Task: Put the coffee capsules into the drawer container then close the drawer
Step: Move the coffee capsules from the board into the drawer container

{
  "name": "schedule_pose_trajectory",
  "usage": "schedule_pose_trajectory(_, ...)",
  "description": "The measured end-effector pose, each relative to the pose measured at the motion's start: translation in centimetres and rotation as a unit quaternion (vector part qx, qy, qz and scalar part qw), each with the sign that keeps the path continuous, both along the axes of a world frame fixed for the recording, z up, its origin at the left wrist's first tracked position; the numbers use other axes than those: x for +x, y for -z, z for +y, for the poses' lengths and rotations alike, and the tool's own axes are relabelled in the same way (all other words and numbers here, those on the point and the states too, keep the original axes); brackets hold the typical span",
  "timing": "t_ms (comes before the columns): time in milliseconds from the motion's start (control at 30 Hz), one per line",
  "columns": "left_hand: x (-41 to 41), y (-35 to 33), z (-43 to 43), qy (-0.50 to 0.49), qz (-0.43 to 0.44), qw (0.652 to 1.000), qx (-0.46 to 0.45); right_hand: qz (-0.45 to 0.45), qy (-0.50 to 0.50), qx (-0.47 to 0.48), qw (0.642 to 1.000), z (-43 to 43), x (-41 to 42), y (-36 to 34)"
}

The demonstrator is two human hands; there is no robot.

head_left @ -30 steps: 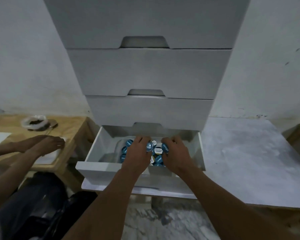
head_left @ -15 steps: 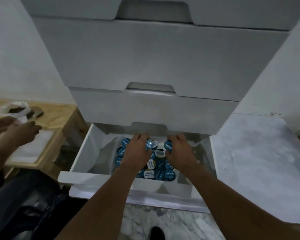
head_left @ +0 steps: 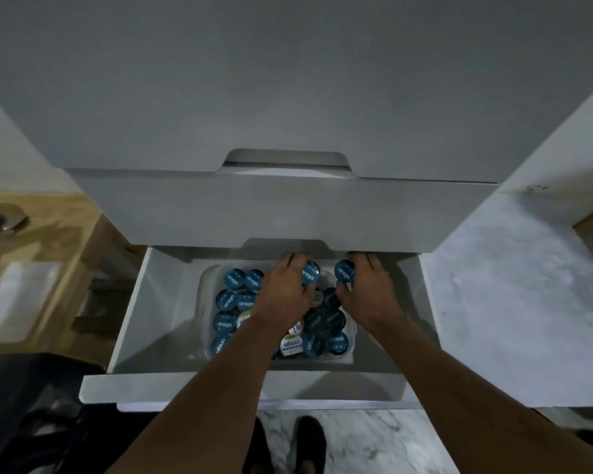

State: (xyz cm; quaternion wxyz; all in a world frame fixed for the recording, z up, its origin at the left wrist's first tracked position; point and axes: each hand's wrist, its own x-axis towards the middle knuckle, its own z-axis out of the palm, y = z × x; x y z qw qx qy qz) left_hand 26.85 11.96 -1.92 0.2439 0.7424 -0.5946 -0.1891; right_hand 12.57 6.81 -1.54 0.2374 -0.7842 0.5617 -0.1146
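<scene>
The bottom white drawer [head_left: 240, 384] of the cabinet is pulled out. Inside it sits a clear plastic container [head_left: 348, 357] filled with several blue-lidded coffee capsules [head_left: 235, 278]. Both my hands reach into the far end of the container. My left hand [head_left: 283, 295] curls around a blue capsule [head_left: 311, 273] at its fingertips. My right hand [head_left: 368, 292] holds another blue capsule [head_left: 344, 270] between thumb and fingers. My forearms hide some of the capsules.
Closed white drawers [head_left: 281, 206] stack above the open one. A wooden table [head_left: 45, 234] with a white tray [head_left: 18, 295] stands at the left. A marbled white surface [head_left: 514, 295] lies at the right. My dark shoes [head_left: 288, 443] stand on the marble floor below.
My head has moved closer and tilted down over the drawer. Both hands stay in the container, now at its far end. The other person's hands at the left have left the view.
</scene>
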Motion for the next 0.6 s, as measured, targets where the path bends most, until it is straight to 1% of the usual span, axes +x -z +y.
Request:
schedule_pose_trajectory(100, -0.1, 0.3, -0.4, 0.008, -0.011, 1.000, -0.008, 0.006, -0.008, -0.006, 1.000, -0.2, -0.1, 0.4)
schedule_pose_trajectory(167, -0.2, 0.4, -0.5, 0.021, -0.036, 0.999, -0.001, 0.017, -0.024, -0.008, 1.000, -0.2, -0.2, 0.6)
schedule_pose_trajectory(267, -0.2, 0.4, -0.8, 0.028, -0.069, 0.997, 0.021, 0.037, -0.053, -0.039, 0.997, -0.4, -0.2, 0.9)
schedule_pose_trajectory(367, -0.2, 0.6, -1.1, 0.026, -0.091, 0.995, 0.021, 0.049, -0.069, -0.062, 0.995, -0.8, -0.2, 1.3)
schedule_pose_trajectory(467, -0.4, 0.8, -1.4, 0.029, -0.106, 0.994, 0.020, 0.060, -0.080, -0.063, 0.993, -1.3, -0.2, 1.7)
schedule_pose_trajectory(600, -0.5, 1.2, -1.8, 0.028, -0.105, 0.994, 0.017, 0.067, -0.085, -0.063, 0.992, -1.9, -0.3, 2.4)
